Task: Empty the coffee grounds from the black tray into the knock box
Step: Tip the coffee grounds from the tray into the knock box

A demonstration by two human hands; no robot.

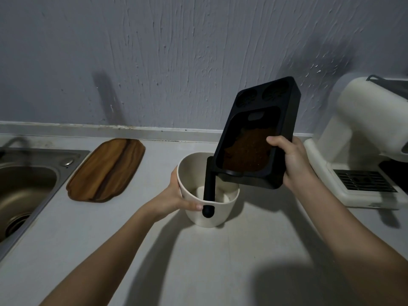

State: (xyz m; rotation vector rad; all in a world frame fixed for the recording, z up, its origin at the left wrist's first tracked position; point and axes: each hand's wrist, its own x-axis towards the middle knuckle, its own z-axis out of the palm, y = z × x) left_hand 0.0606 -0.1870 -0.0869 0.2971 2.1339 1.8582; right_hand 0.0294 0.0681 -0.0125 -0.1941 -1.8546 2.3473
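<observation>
Black tray (pixel 260 120) in right-hand fingers (pixel 274 141) (tilted)

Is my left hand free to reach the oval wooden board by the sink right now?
Probably not yet: the left hand is gripping the cream knock box, steadying it. Nothing lies between it and the oval wooden board, so once it lets go, the way looks clear.

Sink (pixel 26 173) cut by left edge; coffee machine (pixel 357 138) by right (knock box (pixel 227 204) floor partly hidden).
</observation>
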